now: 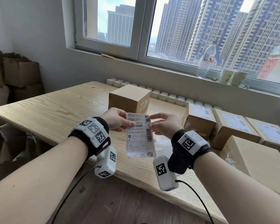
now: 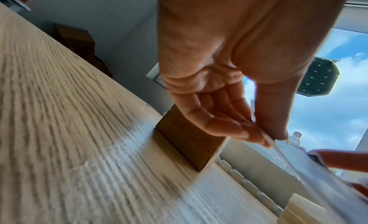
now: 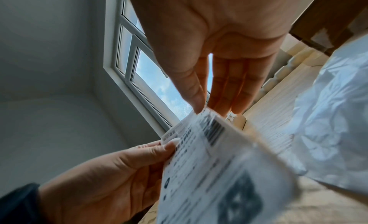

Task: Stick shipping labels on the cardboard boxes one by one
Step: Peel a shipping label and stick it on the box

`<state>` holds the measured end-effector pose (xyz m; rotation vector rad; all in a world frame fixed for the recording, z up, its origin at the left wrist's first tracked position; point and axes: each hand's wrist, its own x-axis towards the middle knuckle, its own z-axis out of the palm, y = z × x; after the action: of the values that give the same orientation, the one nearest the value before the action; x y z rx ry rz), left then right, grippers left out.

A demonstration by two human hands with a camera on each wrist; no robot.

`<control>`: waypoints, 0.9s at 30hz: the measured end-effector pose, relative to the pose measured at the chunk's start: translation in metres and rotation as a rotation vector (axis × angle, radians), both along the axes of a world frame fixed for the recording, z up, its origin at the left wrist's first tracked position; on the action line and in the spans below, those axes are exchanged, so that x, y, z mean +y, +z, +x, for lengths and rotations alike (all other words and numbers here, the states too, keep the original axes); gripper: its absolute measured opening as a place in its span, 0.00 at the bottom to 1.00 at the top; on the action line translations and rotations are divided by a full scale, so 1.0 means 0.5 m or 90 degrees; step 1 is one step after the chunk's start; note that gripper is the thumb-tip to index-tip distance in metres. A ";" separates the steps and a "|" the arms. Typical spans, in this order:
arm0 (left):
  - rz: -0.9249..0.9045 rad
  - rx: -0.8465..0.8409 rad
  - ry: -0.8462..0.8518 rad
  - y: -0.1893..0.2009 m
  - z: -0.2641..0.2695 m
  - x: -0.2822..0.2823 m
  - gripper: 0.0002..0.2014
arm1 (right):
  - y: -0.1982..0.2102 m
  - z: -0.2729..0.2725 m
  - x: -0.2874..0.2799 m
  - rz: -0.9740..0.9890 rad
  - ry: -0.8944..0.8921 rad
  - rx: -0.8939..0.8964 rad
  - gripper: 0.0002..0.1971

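Note:
A white shipping label with barcodes hangs upright above the wooden table. My left hand pinches its upper left edge between thumb and fingers. My right hand pinches the upper right corner. The left wrist view shows the left hand nipping the thin label edge-on. In the right wrist view the right hand meets the label at its top corner. A plain cardboard box without a label stands just behind the label, near the table's far edge.
Three labelled boxes sit in a row at the right, with a larger box in front of them. Crumpled white backing paper lies under my right wrist. A bottle and cups stand on the sill. Old cartons are piled at the left.

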<state>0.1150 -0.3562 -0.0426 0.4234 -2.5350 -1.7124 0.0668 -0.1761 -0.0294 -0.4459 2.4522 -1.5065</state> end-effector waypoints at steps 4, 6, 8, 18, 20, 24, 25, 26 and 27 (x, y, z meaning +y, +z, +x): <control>-0.010 0.005 -0.020 -0.001 0.001 0.007 0.09 | 0.002 -0.005 0.013 -0.015 -0.011 0.001 0.10; -0.004 0.007 -0.030 -0.002 0.001 0.008 0.10 | -0.001 -0.007 0.016 -0.017 -0.021 0.003 0.11; 0.002 0.006 -0.041 -0.002 0.000 0.011 0.09 | -0.003 -0.009 0.018 -0.017 -0.027 0.007 0.11; 0.073 0.009 -0.067 -0.005 -0.007 0.017 0.02 | -0.007 -0.009 0.028 -0.018 -0.009 0.001 0.07; 0.091 0.014 -0.055 -0.005 -0.010 0.023 0.06 | -0.010 -0.009 0.027 -0.025 -0.028 0.010 0.04; 0.109 0.012 -0.009 -0.006 -0.017 0.030 0.14 | -0.012 -0.011 0.027 -0.055 -0.062 -0.012 0.06; 0.110 0.010 0.003 -0.007 -0.018 0.030 0.13 | -0.012 -0.012 0.028 -0.061 -0.074 -0.013 0.08; 0.110 0.008 0.017 -0.007 -0.019 0.029 0.13 | -0.011 -0.014 0.031 -0.064 -0.087 -0.011 0.10; 0.101 0.005 0.032 -0.009 -0.020 0.026 0.13 | -0.010 -0.015 0.035 -0.065 -0.100 -0.009 0.11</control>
<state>0.1049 -0.3434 -0.0469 0.4842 -2.3715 -1.8989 0.0593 -0.1587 -0.0344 -0.2649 2.4576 -1.6958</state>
